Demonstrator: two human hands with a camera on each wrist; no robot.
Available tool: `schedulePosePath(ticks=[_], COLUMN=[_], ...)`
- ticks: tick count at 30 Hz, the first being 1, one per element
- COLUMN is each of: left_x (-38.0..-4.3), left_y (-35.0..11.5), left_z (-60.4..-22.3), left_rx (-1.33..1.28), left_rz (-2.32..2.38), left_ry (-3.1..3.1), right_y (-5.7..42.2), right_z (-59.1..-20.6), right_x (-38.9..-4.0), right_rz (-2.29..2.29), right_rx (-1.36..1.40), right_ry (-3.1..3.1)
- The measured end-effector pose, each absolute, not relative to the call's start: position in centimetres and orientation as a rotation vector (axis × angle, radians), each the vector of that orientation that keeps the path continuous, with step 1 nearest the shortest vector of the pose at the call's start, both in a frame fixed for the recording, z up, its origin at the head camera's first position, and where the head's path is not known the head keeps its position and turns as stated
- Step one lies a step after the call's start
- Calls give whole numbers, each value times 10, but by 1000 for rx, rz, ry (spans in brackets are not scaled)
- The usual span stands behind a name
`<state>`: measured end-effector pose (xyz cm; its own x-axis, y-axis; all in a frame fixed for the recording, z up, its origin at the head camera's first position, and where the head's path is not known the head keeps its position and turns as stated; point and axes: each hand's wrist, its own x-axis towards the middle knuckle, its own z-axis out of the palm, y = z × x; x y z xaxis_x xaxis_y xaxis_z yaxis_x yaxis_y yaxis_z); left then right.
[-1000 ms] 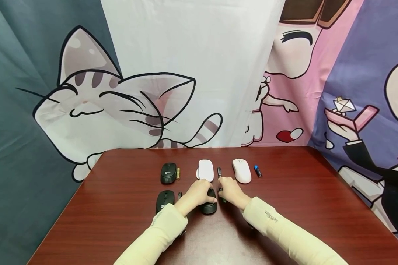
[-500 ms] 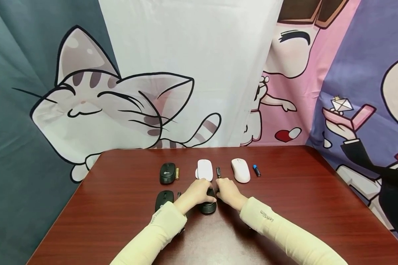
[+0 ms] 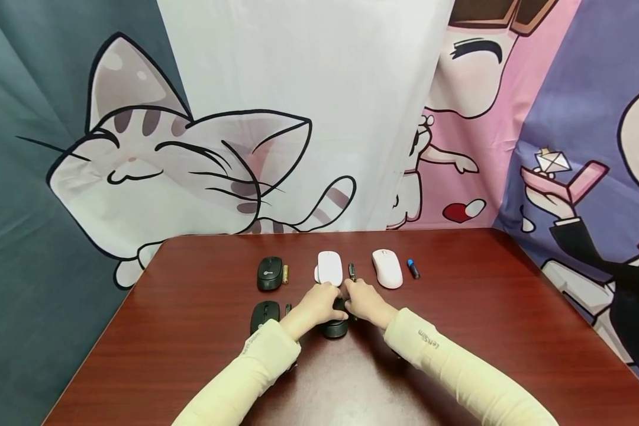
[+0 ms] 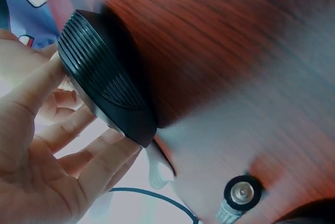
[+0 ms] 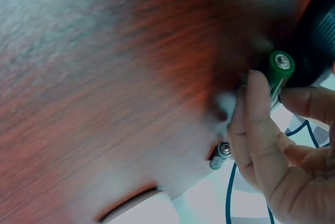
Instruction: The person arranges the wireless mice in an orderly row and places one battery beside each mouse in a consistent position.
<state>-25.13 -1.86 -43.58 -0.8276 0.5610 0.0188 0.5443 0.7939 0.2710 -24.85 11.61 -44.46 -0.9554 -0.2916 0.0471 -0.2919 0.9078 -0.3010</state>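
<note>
My left hand [image 3: 315, 306] grips a black computer mouse [image 3: 335, 329] from its left side and far end. In the left wrist view, the ribbed side of that mouse [image 4: 102, 67] faces the camera, and the fingers hold it by its edges. My right hand [image 3: 367, 302] is close beside the mouse's right side. Between its thumb and fingers it pinches a green battery [image 5: 279, 72], tilted, with the metal tip showing in the right wrist view. In the head view the fingers mostly hide this battery.
Behind the hands lie a white mouse [image 3: 330, 267], a dark battery [image 3: 352, 271], another white mouse [image 3: 387, 269] and a blue-and-black battery [image 3: 413, 269]. To the left are two black mice, one at the back [image 3: 270, 273] beside a gold battery [image 3: 285, 274], one nearer [image 3: 264, 312].
My right hand has moved slightly left, closer to the black mouse, with the green battery in its fingers. My left hand keeps its hold on the mouse.
</note>
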Motion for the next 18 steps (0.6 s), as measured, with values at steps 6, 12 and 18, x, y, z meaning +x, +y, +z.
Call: schedulePosePath(ticks=[6, 12, 18], left_x=[-249, -247, -246], left_y=[-18, -18, -19], left_z=[-436, -434, -435], left_rx=[850, 855, 843], left_rz=[382, 364, 417], left_ry=[2921, 2924, 2934], right_y=[114, 116, 120], right_z=[-445, -443, -438], right_x=[-248, -246, -245], right_rz=[487, 547, 585], right_rx=[446, 437, 482], right_ry=[-3110, -3143, -3170])
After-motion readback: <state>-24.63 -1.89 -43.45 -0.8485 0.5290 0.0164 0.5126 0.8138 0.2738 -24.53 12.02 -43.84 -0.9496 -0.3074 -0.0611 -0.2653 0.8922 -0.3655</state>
